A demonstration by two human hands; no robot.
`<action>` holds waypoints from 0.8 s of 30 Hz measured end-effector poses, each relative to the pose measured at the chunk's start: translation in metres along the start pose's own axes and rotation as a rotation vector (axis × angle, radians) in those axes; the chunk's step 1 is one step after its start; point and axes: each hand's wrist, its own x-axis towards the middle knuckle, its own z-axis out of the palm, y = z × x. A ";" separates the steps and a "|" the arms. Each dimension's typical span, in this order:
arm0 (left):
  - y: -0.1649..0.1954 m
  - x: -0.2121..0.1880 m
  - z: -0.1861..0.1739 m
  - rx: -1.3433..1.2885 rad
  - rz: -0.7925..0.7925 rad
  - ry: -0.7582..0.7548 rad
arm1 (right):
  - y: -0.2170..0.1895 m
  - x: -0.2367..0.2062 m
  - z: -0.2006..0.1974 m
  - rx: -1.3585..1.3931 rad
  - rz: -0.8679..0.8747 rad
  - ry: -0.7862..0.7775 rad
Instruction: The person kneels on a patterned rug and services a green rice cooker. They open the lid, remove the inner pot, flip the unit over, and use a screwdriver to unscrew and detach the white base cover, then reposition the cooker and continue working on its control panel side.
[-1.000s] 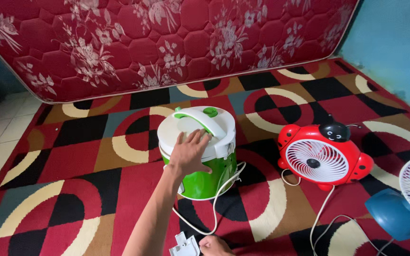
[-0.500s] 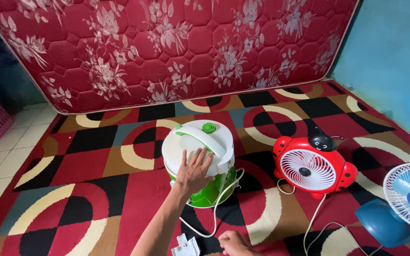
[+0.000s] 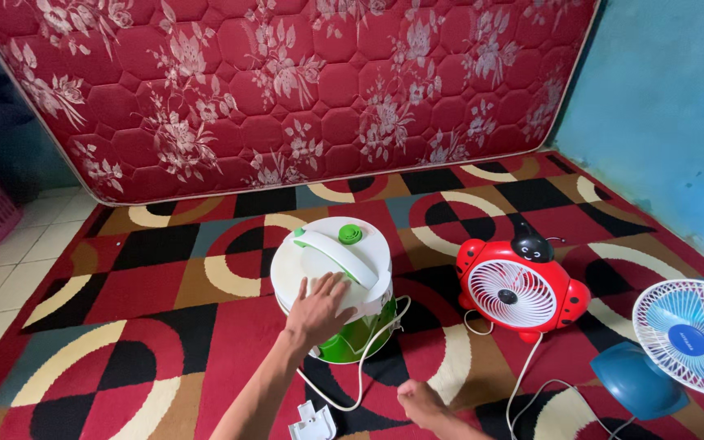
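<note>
While the left hand lies flat, fingers spread, on the white lid of the green rice cooker mid-carpet | right hand clenched near its white cord, grasp unclear | white plug cut off at near edge | red ladybird fan right | blue fan partly cropped.

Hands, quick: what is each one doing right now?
Left hand: open, palm flat on the lid of the rice cooker.
Right hand: closed; whether it holds the white cord cannot be told.
</note>
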 end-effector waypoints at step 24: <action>0.009 -0.021 0.012 -0.016 -0.017 0.058 | 0.126 -0.028 -0.048 -0.691 0.196 0.091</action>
